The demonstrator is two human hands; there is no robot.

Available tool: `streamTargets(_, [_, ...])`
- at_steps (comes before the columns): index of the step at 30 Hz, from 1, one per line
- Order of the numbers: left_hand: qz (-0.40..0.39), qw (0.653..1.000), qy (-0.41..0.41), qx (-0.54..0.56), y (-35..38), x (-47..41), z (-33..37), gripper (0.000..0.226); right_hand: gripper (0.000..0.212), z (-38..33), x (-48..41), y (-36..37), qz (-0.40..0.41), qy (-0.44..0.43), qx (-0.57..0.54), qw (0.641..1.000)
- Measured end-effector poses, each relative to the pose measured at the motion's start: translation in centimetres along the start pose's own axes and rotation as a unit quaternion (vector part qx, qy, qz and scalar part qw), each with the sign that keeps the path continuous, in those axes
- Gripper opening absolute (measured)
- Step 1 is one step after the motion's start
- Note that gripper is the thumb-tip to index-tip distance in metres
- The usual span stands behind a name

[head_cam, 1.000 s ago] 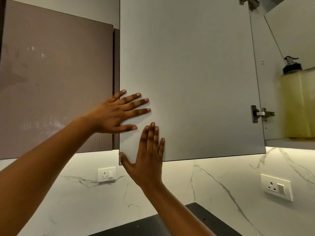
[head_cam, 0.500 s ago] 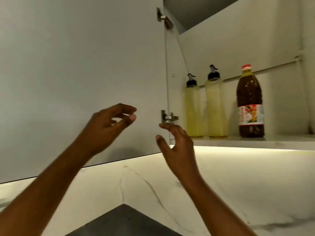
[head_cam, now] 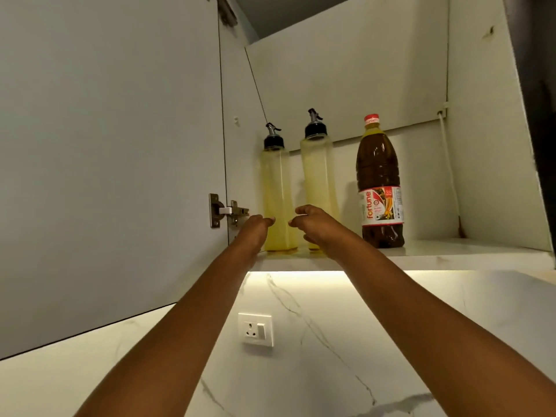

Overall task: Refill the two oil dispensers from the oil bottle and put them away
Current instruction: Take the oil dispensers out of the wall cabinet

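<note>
Two tall clear dispensers of pale yellow oil with black pour spouts stand side by side on the cabinet shelf (head_cam: 451, 251): the left dispenser (head_cam: 275, 188) and the right dispenser (head_cam: 319, 173). To their right stands a dark amber oil bottle (head_cam: 379, 176) with a red cap and a red and white label. My left hand (head_cam: 255, 228) is at the base of the left dispenser, fingers curled and apart, holding nothing. My right hand (head_cam: 313, 225) hovers in front of the right dispenser's base, fingers spread around empty air.
The cabinet door (head_cam: 105, 145) is swung open on the left, with a metal hinge (head_cam: 224, 210) beside my left hand. Below the lit shelf runs a white marble backsplash with a wall socket (head_cam: 255, 329). The cabinet's right side wall (head_cam: 487, 145) closes the shelf.
Both hands left the cabinet door, which swung open, and reached up to the shelf. They now sit at the bases of the two dispensers. The view shifted right into the cabinet.
</note>
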State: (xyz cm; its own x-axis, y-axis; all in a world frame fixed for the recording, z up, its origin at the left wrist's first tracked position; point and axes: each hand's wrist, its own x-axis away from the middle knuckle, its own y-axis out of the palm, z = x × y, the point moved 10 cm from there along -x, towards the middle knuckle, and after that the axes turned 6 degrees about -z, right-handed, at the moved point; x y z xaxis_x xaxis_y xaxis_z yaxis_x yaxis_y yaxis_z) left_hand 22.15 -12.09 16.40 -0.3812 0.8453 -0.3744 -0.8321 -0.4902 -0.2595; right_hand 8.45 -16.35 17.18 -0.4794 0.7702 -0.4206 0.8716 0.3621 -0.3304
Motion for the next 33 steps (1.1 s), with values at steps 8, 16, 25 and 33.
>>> streamTargets(8, [-0.012, 0.994, -0.052, 0.090, 0.3, -6.8, -1.5, 0.050, 0.061, 0.6, -6.9, 1.9, 0.026, 0.071, 0.046, 0.996])
streamTargets(16, [-0.046, 0.986, -0.078, 0.142, 0.9, -7.6, -3.3, 0.042, 0.058, 1.9, -8.3, 1.8, 0.058, 0.110, 0.051, 0.991])
streamTargets(25, [-0.067, 0.990, -0.059, 0.107, 0.4, -4.7, -1.7, 0.038, 0.068, 0.8, -5.7, 1.7, 0.040, 0.088, 0.062, 0.993])
streamTargets(33, [-0.090, 0.993, 0.022, 0.078, -0.6, 3.4, 2.3, 0.050, 0.070, -2.7, 1.4, 0.7, -0.017, 0.040, 0.013, 0.999])
